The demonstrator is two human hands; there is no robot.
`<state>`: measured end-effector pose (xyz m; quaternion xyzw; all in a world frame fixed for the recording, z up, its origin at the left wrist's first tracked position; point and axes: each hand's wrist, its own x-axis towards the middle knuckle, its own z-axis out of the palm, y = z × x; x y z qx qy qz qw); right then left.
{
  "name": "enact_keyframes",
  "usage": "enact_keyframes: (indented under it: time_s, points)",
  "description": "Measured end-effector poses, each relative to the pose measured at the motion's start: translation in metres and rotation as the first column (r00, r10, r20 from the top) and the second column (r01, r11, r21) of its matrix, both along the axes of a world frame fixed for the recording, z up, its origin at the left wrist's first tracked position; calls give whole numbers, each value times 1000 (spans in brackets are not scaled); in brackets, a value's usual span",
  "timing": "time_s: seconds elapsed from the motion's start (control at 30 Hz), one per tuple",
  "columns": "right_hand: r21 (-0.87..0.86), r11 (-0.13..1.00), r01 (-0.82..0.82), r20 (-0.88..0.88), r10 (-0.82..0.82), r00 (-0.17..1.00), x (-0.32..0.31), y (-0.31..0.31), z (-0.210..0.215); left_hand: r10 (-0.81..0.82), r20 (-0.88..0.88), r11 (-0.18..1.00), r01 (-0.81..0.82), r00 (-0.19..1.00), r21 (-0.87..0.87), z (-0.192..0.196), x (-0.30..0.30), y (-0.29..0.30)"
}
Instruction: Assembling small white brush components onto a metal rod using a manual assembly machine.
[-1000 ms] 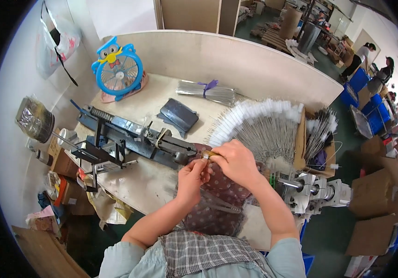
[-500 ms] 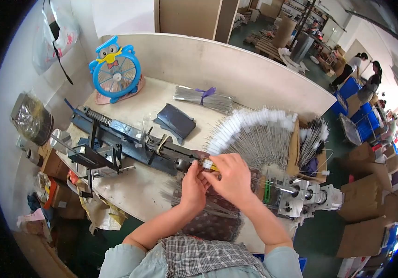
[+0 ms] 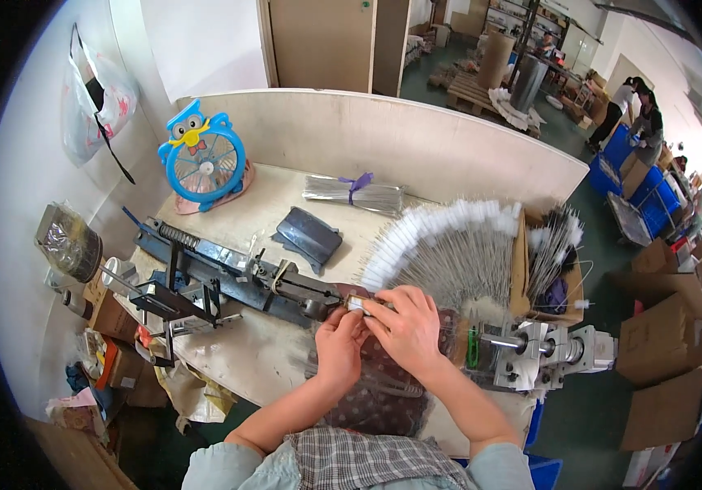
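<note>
Both my hands meet at the middle of the workbench. My left hand and my right hand pinch a small metal piece at the right end of a long blue-black metal machine. Just beyond my fingers lies a fan of thin wire brushes with white fluffy tips. A patterned dark cloth covers my lap under my forearms.
A blue owl-shaped fan stands at the back left. A tied bundle of wires and a dark tray lie on the bench. A grey motor unit sits right, near a cardboard box of brushes. People work far right.
My head has shifted, so the scene sits a little lower in view. Both hands stay together at the machine's end, with only small finger movement.
</note>
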<state>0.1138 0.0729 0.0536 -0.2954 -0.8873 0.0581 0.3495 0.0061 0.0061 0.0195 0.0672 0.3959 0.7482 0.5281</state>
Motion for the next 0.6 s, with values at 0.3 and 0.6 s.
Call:
enact_keyframes:
  time_s: [0.3, 0.6]
  points:
    - [-20, 999, -47, -11, 47, 999, -1, -2, 8, 6, 57, 1000, -5, 998, -14, 3, 0, -1]
    - [-98, 992, -79, 19, 82, 996, -8, 1, 5, 23, 125, 1000, -21, 992, -19, 0, 2, 1]
